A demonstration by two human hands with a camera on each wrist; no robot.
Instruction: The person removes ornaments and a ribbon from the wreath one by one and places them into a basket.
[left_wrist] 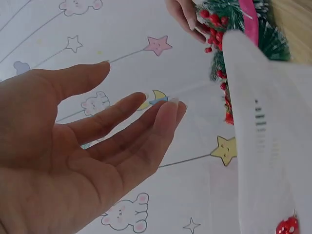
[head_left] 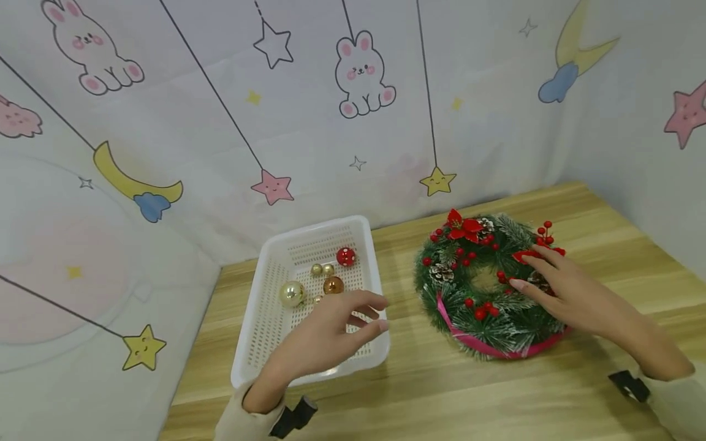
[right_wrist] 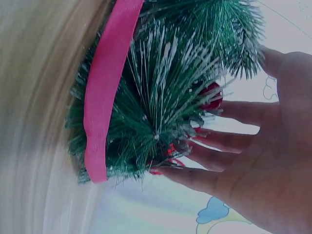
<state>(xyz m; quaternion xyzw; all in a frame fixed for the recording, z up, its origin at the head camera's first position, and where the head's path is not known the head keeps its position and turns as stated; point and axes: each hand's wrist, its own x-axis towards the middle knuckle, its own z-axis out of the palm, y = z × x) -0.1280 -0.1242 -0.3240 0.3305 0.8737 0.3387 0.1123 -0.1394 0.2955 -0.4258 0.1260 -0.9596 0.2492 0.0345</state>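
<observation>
A green Christmas wreath [head_left: 485, 318] with red berries, pinecones and red poinsettias lies flat on the wooden table. Its pink ribbon [right_wrist: 105, 92] runs along the near edge. My right hand [head_left: 579, 294] is over the wreath's right side, fingers extended and fingertips right at the red flower and berries. Left of the wreath is a white plastic basket [head_left: 379, 275]. Over its near right part hovers my left hand [head_left: 325, 331], its fingers loosely bent and holding nothing. Inside the basket are a red spotted ball [head_left: 346, 256], a pale gold ball [head_left: 292, 294], a copper ball [head_left: 333, 285] and small gold balls [head_left: 317, 269].
The wooden table [head_left: 408, 398] ends at a cloth backdrop [head_left: 309, 141] printed with rabbits, stars and moons, which rises behind and at both sides. Black wrist straps [head_left: 293, 418] sit on both sleeves.
</observation>
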